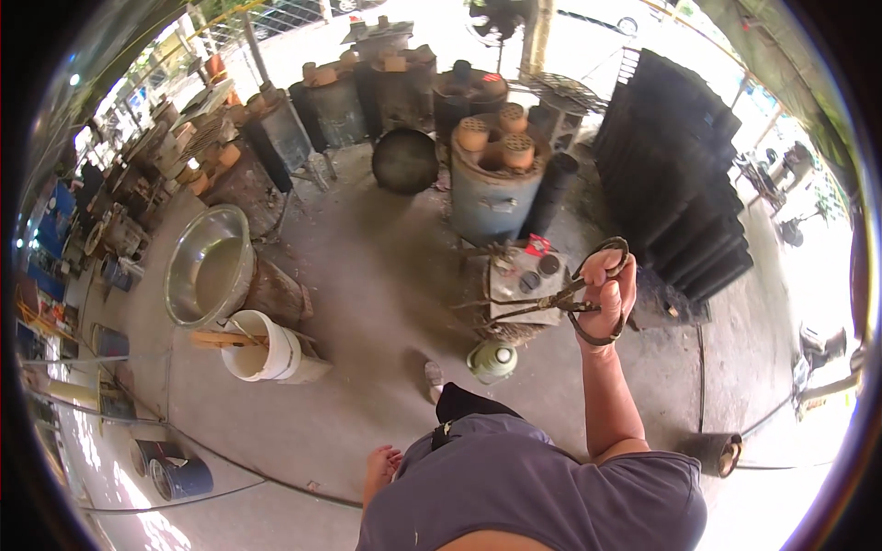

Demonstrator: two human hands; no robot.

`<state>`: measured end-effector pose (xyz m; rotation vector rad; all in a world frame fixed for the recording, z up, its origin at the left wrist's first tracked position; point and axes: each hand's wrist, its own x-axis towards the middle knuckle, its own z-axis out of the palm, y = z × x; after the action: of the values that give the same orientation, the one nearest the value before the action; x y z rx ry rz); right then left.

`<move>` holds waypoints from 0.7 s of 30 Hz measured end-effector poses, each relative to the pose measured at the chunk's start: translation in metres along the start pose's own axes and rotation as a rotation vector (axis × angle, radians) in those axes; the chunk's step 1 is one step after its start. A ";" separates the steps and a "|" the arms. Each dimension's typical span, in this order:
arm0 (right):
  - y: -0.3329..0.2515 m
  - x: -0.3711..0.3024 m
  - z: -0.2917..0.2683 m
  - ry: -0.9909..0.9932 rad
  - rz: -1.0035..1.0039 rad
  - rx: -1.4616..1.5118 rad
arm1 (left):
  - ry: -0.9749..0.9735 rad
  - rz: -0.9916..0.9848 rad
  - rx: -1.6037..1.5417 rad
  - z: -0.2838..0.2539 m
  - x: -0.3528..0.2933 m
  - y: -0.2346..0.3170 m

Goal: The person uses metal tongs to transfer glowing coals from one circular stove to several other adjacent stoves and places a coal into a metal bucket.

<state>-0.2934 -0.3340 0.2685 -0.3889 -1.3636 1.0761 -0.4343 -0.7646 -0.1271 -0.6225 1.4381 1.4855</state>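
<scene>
My right hand (606,298) is closed around the looped handles of long dark metal tongs (555,301). Their thin arms point left over a small light-topped stand (503,286). On that stand lie two dark round discs (548,264) and a red packet (537,245). Down beside my body hangs my left hand (381,466), partly covered by my shirt; it appears to hold nothing, with its fingers loosely apart. A pale green rounded container (492,362) stands on the floor just in front of the stand.
Beyond the stand is a drum stove (485,204) topped with perforated clay cylinders (518,151). Tall black cylinder stacks (675,174) rise at right. A dark round pan (405,161) sits farther back. At left are a metal basin (241,275) and a white bucket (283,356) with a wooden piece (220,339).
</scene>
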 end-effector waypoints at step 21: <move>0.234 0.184 0.302 0.035 -0.018 -0.004 | 0.241 -0.091 0.506 -0.127 0.290 0.275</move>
<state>-0.6867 -0.1755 0.2672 -0.3960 -1.3359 1.0474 -0.8282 -0.7688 -0.2699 -0.5502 1.8594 0.9404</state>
